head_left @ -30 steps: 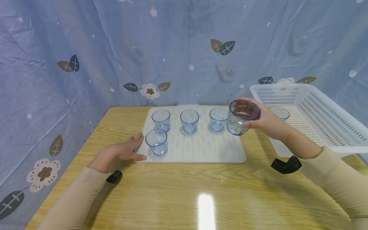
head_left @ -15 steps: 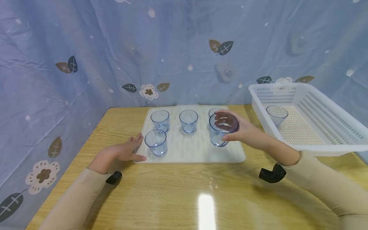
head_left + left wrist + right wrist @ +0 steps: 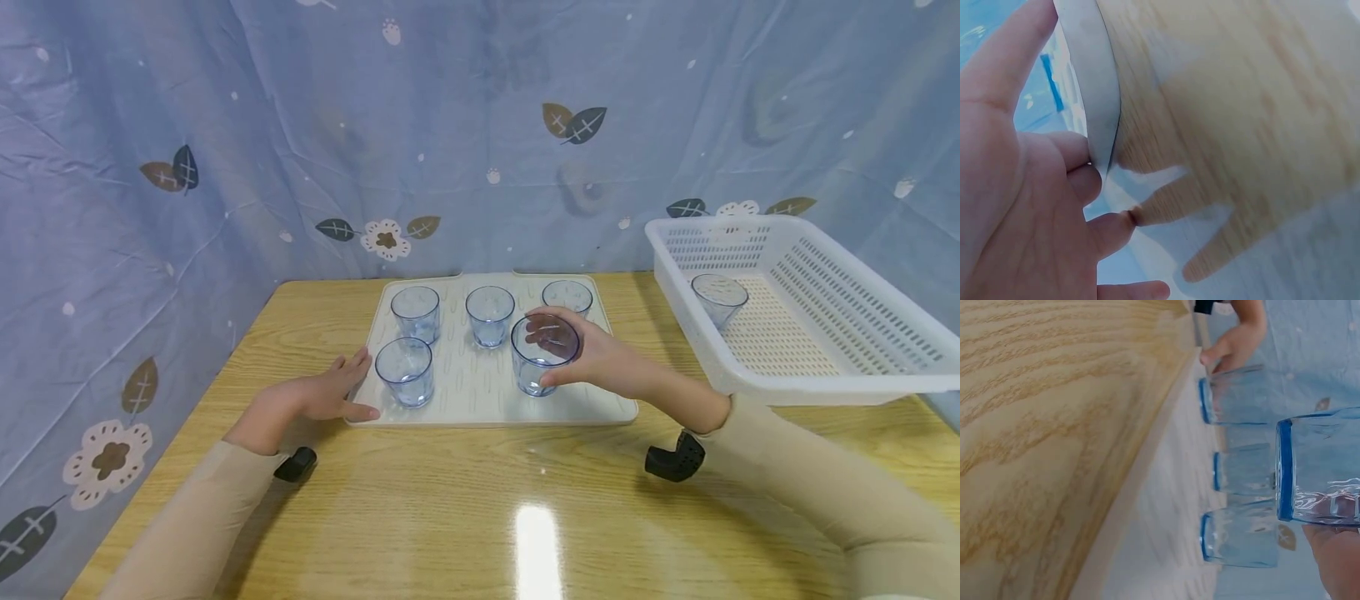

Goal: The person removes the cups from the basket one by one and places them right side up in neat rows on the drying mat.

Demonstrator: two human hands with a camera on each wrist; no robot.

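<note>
My right hand (image 3: 600,358) grips a clear blue tumbler (image 3: 529,377) upright over the front of the white ridged drying mat (image 3: 468,404), right of its middle. In the right wrist view this tumbler (image 3: 1319,472) hangs clear of the mat, its base above the mat's surface. Three similar tumblers stand along the mat's back edge: one at left (image 3: 417,317), one mid-row (image 3: 490,319), one at right (image 3: 567,298), partly hidden by my right hand. Another tumbler (image 3: 407,375) stands front left. Next to it my left hand (image 3: 330,393) rests at the mat's left edge, fingers spread; it holds nothing.
A white plastic basket (image 3: 825,383) stands on the right of the wooden table (image 3: 420,500), with one tumbler (image 3: 718,300) inside at its left wall. A blue patterned curtain (image 3: 450,150) hangs behind the table and down its left side.
My right hand has carried the tumbler leftward and toward me, from beside the back right tumbler to over the mat's front part. My left hand stays in place.
</note>
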